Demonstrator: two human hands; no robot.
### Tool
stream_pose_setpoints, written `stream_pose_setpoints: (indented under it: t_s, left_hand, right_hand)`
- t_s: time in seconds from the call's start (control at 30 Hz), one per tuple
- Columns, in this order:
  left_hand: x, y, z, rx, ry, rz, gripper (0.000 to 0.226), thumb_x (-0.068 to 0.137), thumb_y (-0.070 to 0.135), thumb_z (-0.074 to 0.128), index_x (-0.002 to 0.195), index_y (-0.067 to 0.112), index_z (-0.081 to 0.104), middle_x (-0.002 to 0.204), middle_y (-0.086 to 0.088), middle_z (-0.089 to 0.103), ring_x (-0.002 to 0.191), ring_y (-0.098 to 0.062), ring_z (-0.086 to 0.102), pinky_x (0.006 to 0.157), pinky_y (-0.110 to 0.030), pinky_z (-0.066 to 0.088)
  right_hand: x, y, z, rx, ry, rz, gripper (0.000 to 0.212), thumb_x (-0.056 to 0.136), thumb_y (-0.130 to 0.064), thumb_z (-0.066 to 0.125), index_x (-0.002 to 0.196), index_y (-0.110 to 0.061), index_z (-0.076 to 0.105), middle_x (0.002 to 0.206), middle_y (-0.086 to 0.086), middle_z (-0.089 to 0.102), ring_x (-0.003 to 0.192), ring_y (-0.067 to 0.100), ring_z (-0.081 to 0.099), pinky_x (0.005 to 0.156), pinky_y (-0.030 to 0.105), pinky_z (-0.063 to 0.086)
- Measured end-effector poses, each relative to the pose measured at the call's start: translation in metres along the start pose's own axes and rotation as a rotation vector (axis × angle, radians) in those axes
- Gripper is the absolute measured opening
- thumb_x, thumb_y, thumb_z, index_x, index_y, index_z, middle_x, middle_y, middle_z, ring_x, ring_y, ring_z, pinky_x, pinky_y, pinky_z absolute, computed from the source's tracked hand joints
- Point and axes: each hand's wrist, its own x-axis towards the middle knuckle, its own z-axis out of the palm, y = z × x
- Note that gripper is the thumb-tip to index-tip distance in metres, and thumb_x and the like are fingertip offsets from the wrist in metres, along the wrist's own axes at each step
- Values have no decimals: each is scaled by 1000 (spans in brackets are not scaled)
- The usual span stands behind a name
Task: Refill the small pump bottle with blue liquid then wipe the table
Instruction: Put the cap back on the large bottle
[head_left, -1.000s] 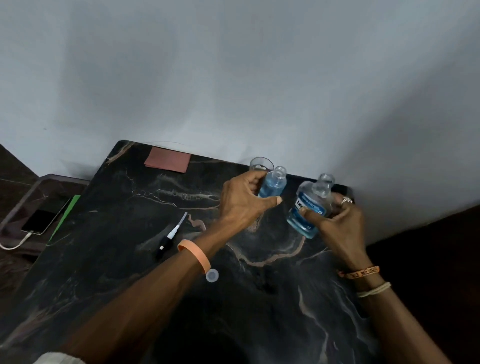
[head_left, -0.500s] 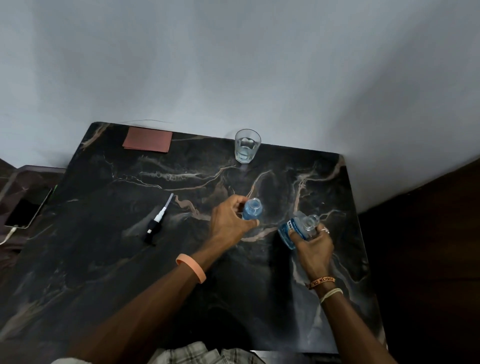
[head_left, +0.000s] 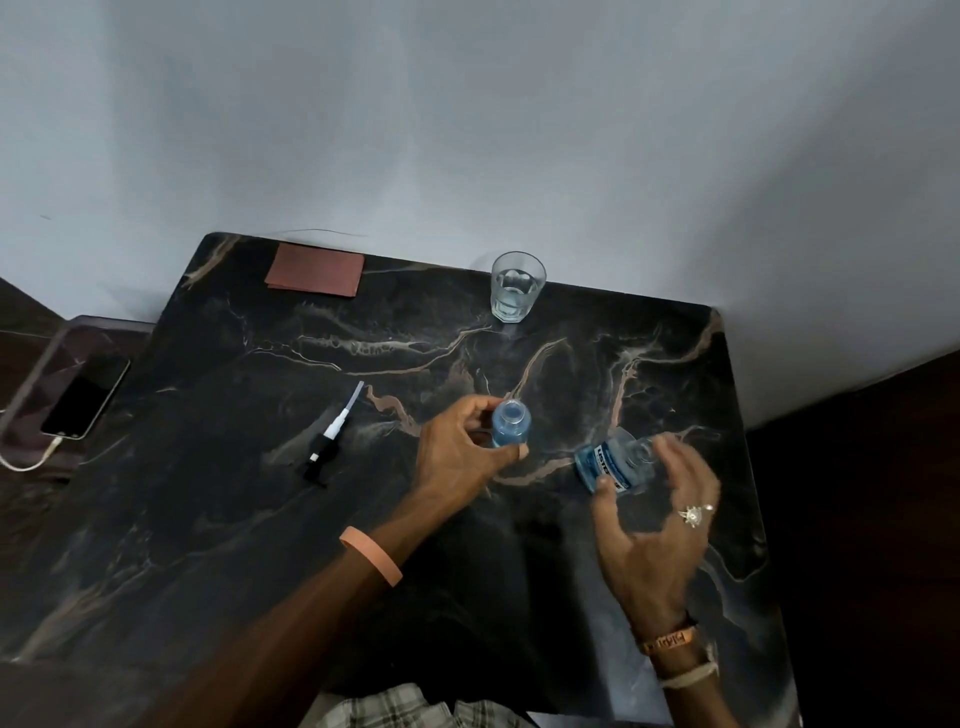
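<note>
Small pump bottle (head_left: 510, 426), uncapped and full of blue liquid, upright on the marble table (head_left: 260, 467), pinched at the body by the left hand (head_left: 460, 452). Right hand (head_left: 657, 525) spread and blurred just beside the mouthwash bottle (head_left: 613, 462), seemingly gripping nothing. Probably light, smooth, slippery plastic; best held around the body, kept upright.

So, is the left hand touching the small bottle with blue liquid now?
Touching. The head view shows the left hand wrapped around the small open bottle, which stands on the marble table; the thumb tip presses on its near side.
</note>
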Motion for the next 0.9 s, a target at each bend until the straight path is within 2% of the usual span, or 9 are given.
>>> stream_pose_setpoints:
  t_s: [0.03, 0.1, 0.23, 0.33, 0.47, 0.63, 0.7, 0.83, 0.9]
  left_hand:
    - [-1, -1, -2, -3, -1, 5, 55, 58, 25, 94, 105, 33, 67, 100, 17, 74, 93, 1, 69, 85, -27, 58]
    - [-2, -1, -6, 3, 2, 27, 55, 57, 28, 94, 105, 35, 67, 100, 20, 73, 93, 2, 69, 84, -22, 57]
    - [-7, -3, -12, 30, -14, 76, 54, 56, 41, 91, 103, 45, 65, 99, 27, 71, 91, 6, 68, 76, -8, 51]
    - [-9, -13, -22, 50, 1, 70, 53, 57, 47, 90, 104, 43, 65, 98, 24, 72, 90, 5, 68, 77, -12, 54]
    - [-5, -31, -39, 81, 53, 31, 51, 60, 47, 87, 105, 39, 66, 98, 22, 72, 90, 5, 69, 79, -19, 57]
    - [2, -51, -67, 111, 133, -10, 51, 63, 36, 89, 108, 38, 65, 99, 25, 71, 91, 6, 68, 78, -14, 54]
    - [3, -60, -77, 117, 174, -20, 54, 63, 26, 90, 110, 37, 64, 99, 25, 71, 92, 5, 68, 80, -13, 54]
    - [3, -79, -93, 118, 195, -62, 59, 65, 15, 89, 118, 22, 65, 110, 9, 73, 99, 1, 69, 89, -24, 56]
    - [3, -84, -99, 132, 211, -83, 57, 64, 16, 90, 115, 24, 65, 109, 8, 73, 97, 4, 68, 86, -19, 56]
  right_hand:
    - [-1, -10, 2, 65, -68, -33, 56, 81, -32, 68, 132, -12, 53, 134, 0, 49, 123, 13, 50, 99, 39, 48]
    - [0, -27, 15, 165, -255, 59, 53, 83, -36, 68, 132, -24, 52, 130, -6, 52, 114, 4, 54, 94, 24, 50]
    - [-1, -44, 46, 314, -543, 346, 64, 77, -43, 79, 133, -33, 51, 126, -18, 58, 111, 1, 60, 88, 22, 53]
    - [0, -46, 64, 446, -632, 442, 56, 77, -38, 80, 127, -41, 55, 117, -24, 65, 105, -5, 63, 81, 13, 53]
    - [-3, -47, 85, 431, -689, 460, 48, 88, -31, 71, 134, -25, 56, 120, -14, 66, 106, -4, 63, 85, 16, 53]
    - [-17, -42, 110, 320, -759, 462, 41, 94, -12, 56, 134, -21, 56, 129, -5, 62, 111, 3, 59, 96, 27, 51]
    - [-23, -39, 120, 260, -839, 462, 40, 93, -11, 57, 132, -19, 58, 127, -3, 64, 109, 7, 61, 96, 31, 52]
    - [-40, -37, 137, 212, -935, 393, 38, 90, -12, 61, 128, -16, 62, 123, 0, 66, 101, 6, 64, 92, 26, 54]
    - [-45, -37, 143, 187, -962, 363, 39, 89, -13, 63, 128, -16, 62, 123, 0, 66, 99, 6, 64, 91, 25, 54]
